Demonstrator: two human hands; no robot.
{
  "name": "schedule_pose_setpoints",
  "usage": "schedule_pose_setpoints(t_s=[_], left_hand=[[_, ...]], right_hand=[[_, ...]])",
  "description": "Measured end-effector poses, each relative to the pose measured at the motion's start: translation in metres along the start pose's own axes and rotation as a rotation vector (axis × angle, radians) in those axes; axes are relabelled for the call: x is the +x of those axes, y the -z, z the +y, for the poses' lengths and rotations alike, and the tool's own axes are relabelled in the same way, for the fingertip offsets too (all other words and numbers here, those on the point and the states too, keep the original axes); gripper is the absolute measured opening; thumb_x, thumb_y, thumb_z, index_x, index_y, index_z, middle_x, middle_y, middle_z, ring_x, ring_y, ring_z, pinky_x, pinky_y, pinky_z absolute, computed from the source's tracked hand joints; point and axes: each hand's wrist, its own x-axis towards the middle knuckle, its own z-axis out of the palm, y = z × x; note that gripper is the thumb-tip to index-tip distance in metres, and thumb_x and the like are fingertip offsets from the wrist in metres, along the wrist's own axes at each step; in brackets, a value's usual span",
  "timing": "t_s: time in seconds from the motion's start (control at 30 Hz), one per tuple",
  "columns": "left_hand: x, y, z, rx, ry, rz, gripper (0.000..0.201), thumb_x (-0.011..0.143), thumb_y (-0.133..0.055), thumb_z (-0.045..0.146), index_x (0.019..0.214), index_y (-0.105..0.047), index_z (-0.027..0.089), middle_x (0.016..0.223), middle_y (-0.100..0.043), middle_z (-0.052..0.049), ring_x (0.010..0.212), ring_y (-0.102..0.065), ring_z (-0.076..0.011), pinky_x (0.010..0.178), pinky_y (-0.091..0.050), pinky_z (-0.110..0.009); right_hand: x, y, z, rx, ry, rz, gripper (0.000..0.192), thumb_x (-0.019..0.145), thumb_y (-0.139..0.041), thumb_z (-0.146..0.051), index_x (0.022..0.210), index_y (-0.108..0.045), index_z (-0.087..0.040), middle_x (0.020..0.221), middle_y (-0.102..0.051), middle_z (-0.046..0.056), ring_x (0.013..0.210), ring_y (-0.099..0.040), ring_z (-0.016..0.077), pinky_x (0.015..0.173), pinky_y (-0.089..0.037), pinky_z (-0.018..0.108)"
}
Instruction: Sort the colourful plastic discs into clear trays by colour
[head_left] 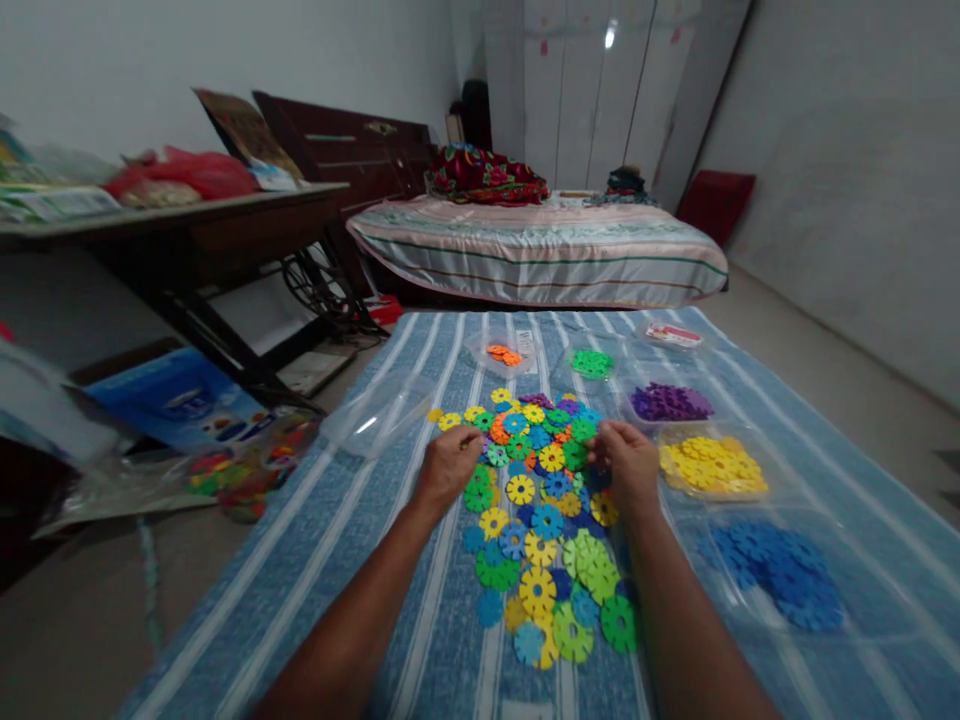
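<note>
Left hand [448,466]: fingers curled down into the left edge of the loose pile of plastic snowflake discs [541,510], touching them; can't tell if it has a grip on any single disc. Right hand [628,462]: same posture on the pile's right edge, fingers bent onto the discs, grip not visible either. Both forearms come in from the bottom of the view, one each side of the pile.

Pile: mixed colours, yellow, blue, green, orange, purple. Lies on a blue striped mat [360,540], spread from between the hands back toward the person.

Right of the right hand, sorted groups in clear trays: yellow discs [711,467] just beside it, purple discs [669,402] behind those, blue discs [772,570] nearer the person. Beyond the pile: green discs [592,363] and a few orange discs [503,354]. Empty clear tray [375,415] left of the left hand.

Further out: bed [540,255] with striped cover past the mat, dark table [172,225] at left.
</note>
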Motion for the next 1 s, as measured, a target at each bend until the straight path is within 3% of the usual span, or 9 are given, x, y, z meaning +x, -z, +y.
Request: schedule_pose_setpoints(t_s=[0.1, 0.23, 0.43, 0.53, 0.67, 1.0], left_hand=[[-0.013, -0.002, -0.008, 0.001, -0.014, 0.089, 0.020, 0.082, -0.050, 0.027, 0.078, -0.068, 0.020, 0.082, -0.070, -0.002, 0.079, -0.066, -0.0169, 0.075, -0.052, -0.029], [-0.025, -0.007, -0.019, 0.022, -0.100, 0.187, 0.018, 0.083, -0.049, 0.024, 0.081, -0.067, 0.020, 0.090, -0.071, -0.004, 0.086, -0.067, -0.0166, 0.082, -0.053, -0.029], [-0.032, -0.013, -0.031, 0.152, -0.240, 0.221, 0.018, 0.086, -0.047, 0.019, 0.084, -0.065, 0.019, 0.091, -0.071, -0.007, 0.089, -0.066, -0.0185, 0.085, -0.054, -0.032], [-0.032, -0.015, -0.030, 0.265, -0.278, 0.218, 0.017, 0.086, -0.047, 0.016, 0.085, -0.064, 0.019, 0.091, -0.070, -0.008, 0.089, -0.065, -0.0210, 0.084, -0.054, -0.035], [-0.032, -0.017, -0.026, 0.408, -0.313, 0.171, 0.014, 0.085, -0.049, 0.017, 0.088, -0.063, 0.018, 0.097, -0.069, -0.010, 0.092, -0.062, -0.0236, 0.084, -0.053, -0.038], [-0.031, -0.015, -0.021, 0.500, -0.284, 0.093, 0.014, 0.086, -0.047, 0.020, 0.089, -0.061, 0.019, 0.098, -0.067, -0.010, 0.095, -0.059, -0.0244, 0.085, -0.050, -0.037]], right_hand=[[0.005, 0.007, 0.009, -0.121, 0.079, 0.125, 0.032, 0.065, -0.071, -0.046, 0.076, -0.065, -0.017, 0.053, -0.063, -0.002, 0.042, -0.055, 0.0119, 0.040, -0.039, 0.021], [0.006, 0.016, 0.015, -0.401, 0.246, 0.198, 0.029, 0.070, -0.063, -0.043, 0.077, -0.068, -0.016, 0.061, -0.066, 0.001, 0.058, -0.062, 0.0174, 0.056, -0.046, 0.027], [0.006, 0.021, 0.021, -0.808, 0.451, 0.199, 0.038, 0.076, -0.047, -0.045, 0.078, -0.072, -0.017, 0.079, -0.071, 0.009, 0.079, -0.063, 0.0249, 0.075, -0.046, 0.035], [0.010, 0.021, 0.028, -0.953, 0.527, 0.100, 0.038, 0.075, -0.045, -0.044, 0.077, -0.072, -0.017, 0.085, -0.071, 0.011, 0.084, -0.062, 0.0262, 0.081, -0.044, 0.037], [0.013, 0.021, 0.033, -0.993, 0.564, -0.017, 0.034, 0.076, -0.044, -0.039, 0.076, -0.071, -0.018, 0.087, -0.071, 0.009, 0.087, -0.061, 0.0244, 0.082, -0.042, 0.035], [0.017, 0.018, 0.037, -0.999, 0.557, 0.018, 0.030, 0.077, -0.044, -0.033, 0.076, -0.070, -0.019, 0.084, -0.069, 0.006, 0.084, -0.057, 0.0217, 0.079, -0.040, 0.032]])
